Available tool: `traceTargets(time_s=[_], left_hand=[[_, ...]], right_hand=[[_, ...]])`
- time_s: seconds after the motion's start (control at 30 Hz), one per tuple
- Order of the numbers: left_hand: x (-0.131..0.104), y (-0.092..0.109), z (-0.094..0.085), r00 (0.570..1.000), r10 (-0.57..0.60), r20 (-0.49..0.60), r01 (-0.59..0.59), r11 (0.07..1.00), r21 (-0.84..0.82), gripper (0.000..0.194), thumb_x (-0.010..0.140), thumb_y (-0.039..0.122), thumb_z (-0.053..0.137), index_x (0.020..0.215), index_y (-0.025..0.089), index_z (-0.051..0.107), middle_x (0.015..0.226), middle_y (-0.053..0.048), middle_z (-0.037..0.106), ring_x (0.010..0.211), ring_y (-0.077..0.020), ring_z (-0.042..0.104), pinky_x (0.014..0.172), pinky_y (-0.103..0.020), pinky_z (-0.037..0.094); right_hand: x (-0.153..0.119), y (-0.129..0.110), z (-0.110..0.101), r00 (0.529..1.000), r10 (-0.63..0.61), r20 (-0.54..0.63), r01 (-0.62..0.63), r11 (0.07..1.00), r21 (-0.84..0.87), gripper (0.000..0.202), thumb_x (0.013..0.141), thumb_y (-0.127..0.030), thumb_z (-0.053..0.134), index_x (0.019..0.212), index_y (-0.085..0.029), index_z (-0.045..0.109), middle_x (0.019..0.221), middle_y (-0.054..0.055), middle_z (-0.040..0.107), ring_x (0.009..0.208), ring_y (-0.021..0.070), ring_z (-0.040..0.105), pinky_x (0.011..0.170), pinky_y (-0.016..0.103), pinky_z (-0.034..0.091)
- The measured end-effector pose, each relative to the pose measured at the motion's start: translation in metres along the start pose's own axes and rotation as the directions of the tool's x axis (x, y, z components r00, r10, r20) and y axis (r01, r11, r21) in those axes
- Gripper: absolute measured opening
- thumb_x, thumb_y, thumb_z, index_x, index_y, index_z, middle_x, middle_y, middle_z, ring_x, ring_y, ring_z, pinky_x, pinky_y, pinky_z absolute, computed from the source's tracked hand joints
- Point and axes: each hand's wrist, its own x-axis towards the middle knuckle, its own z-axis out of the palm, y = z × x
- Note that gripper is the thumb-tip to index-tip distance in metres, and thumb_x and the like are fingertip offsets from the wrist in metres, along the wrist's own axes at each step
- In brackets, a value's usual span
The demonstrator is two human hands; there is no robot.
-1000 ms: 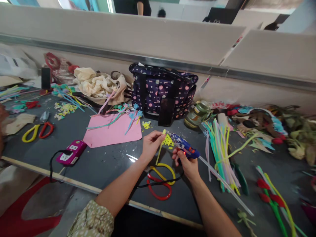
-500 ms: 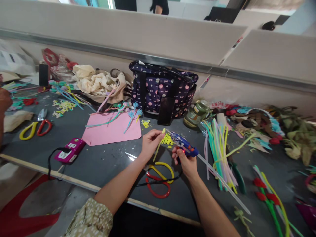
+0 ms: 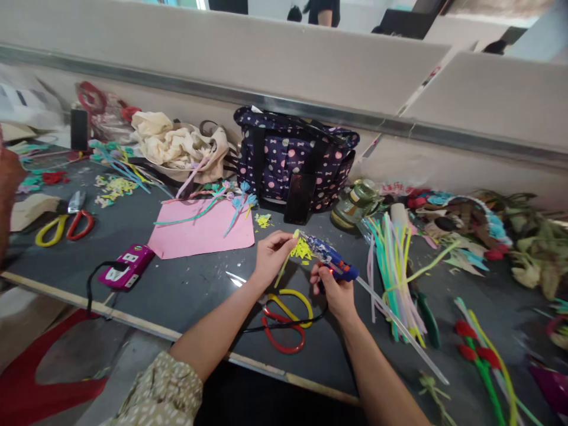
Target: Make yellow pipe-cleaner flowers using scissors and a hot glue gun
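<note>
Your left hand (image 3: 269,258) is pinching a yellow stem (image 3: 284,265); your right hand (image 3: 333,291) is gripping the glue gun (image 3: 329,258), nozzle meeting its tip.

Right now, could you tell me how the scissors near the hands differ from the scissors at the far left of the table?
The near scissors lie below the person's hands, with a black cord across their handles; the far scissors lie apart, uncrossed. The near scissors' blades are hidden behind the left forearm; the far scissors' short metal blades show, pointing away. Both have one yellow and one red handle loop and lie flat on the grey table.
</note>
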Motion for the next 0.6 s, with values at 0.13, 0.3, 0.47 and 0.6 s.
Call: traceTargets(time_s=[0.13, 0.3, 0.47, 0.6], left_hand=[[0.0005, -0.003, -0.0007, 1.0, 0.02, 0.006, -0.02, 1.0, 0.01, 0.019, 0.075, 0.035, 0.068, 0.077, 0.016, 0.072, 0.068, 0.0, 0.054, 0.063, -0.0102, 0.045, 0.058, -0.023, 0.035], [0.0006, -0.0037, -0.0011, 0.999, 0.037, 0.029, -0.037, 0.999, 0.021, 0.018, 0.077, 0.033, 0.066, 0.078, 0.016, 0.071, 0.069, 0.0, 0.054, 0.063, -0.0101, 0.045, 0.057, -0.023, 0.034], [0.0008, -0.0025, -0.0007, 0.999, 0.036, 0.024, -0.036, 0.999, 0.015, 0.018, 0.076, 0.034, 0.067, 0.078, 0.017, 0.071, 0.069, 0.0, 0.055, 0.063, -0.0102, 0.046, 0.058, -0.023, 0.035], [0.0005, -0.0034, -0.0002, 0.999, 0.042, 0.016, -0.042, 0.999, 0.018, 0.019, 0.077, 0.034, 0.067, 0.077, 0.016, 0.071, 0.069, -0.001, 0.055, 0.063, -0.0104, 0.046, 0.058, -0.023, 0.035]], right_hand=[[0.0, 0.0003, 0.0003, 1.0, -0.007, -0.002, 0.007, 1.0, 0.017, 0.032, 0.074, -0.048, 0.068, 0.071, -0.017, 0.062, 0.06, 0.0, 0.06, 0.042, 0.0081, 0.052, 0.037, 0.019, 0.043], [0.0002, 0.0021, -0.0012, 1.0, -0.012, -0.005, 0.012, 1.0, -0.002, 0.031, 0.074, -0.047, 0.067, 0.072, -0.017, 0.061, 0.058, -0.001, 0.059, 0.041, 0.0084, 0.051, 0.037, 0.02, 0.044], [-0.0001, 0.0011, -0.0008, 1.0, 0.002, -0.007, -0.002, 1.0, 0.004, 0.032, 0.073, -0.048, 0.068, 0.07, -0.017, 0.06, 0.056, -0.001, 0.059, 0.04, 0.0085, 0.051, 0.036, 0.02, 0.043], [-0.0004, 0.0, -0.0003, 1.0, 0.01, -0.009, -0.01, 1.0, 0.008, 0.033, 0.072, -0.049, 0.068, 0.07, -0.017, 0.06, 0.056, -0.001, 0.059, 0.04, 0.0086, 0.051, 0.036, 0.02, 0.042]])
